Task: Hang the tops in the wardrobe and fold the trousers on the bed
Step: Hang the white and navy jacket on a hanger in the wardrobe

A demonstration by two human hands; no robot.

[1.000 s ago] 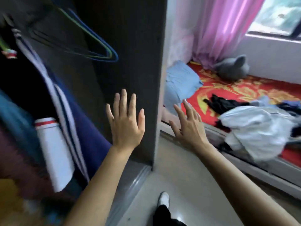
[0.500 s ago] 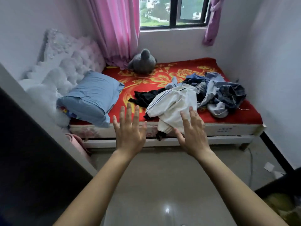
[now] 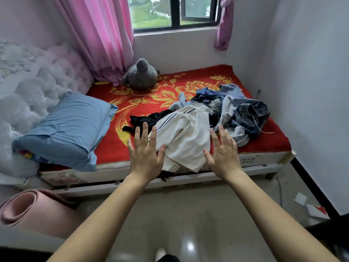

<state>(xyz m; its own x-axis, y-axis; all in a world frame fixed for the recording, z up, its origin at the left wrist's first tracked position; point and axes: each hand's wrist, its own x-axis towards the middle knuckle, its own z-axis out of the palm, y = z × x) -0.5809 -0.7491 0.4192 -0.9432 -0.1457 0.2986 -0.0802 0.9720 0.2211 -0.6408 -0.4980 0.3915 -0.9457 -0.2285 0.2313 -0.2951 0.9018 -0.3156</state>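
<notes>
Head view of a person standing before a bed (image 3: 264, 160) whose red cover bears a yellow flower pattern. Both bare forearms reach forward over the tiled floor (image 3: 188, 214). The left hand (image 3: 145, 154) and the right hand (image 3: 222, 154) are raised with backs toward the camera, fingers straight and spread; neither grasps anything. The 2 hands frame a white garment with dark stripes (image 3: 185, 137), which lies crumpled at the near edge of the mattress and hangs partly over it. Whether either hand touches this cloth cannot be told from the single view. Just behind and left of the white garment lies a black garment (image 3: 149, 119), partly tucked under it. To the right, touching it, is a heap of blue and denim clothes (image 3: 245, 112), tangled so that separate pieces cannot be counted. A blue pillow (image 3: 69, 125) rests at the left end of the bed against a pale tufted headboard (image 3: 37, 82). A grey plush toy (image 3: 140, 74) sits at the far side, beside the foot of a pink curtain (image 3: 102, 35) that hangs left of the window (image 3: 175, 12); a purple curtain (image 3: 224, 25) hangs knotted at the window's right. A rolled pink mat (image 3: 32, 210) lies on the floor at lower left, near the bed frame. Scraps of paper (image 3: 300, 198) lie on the floor by the right wall.
</notes>
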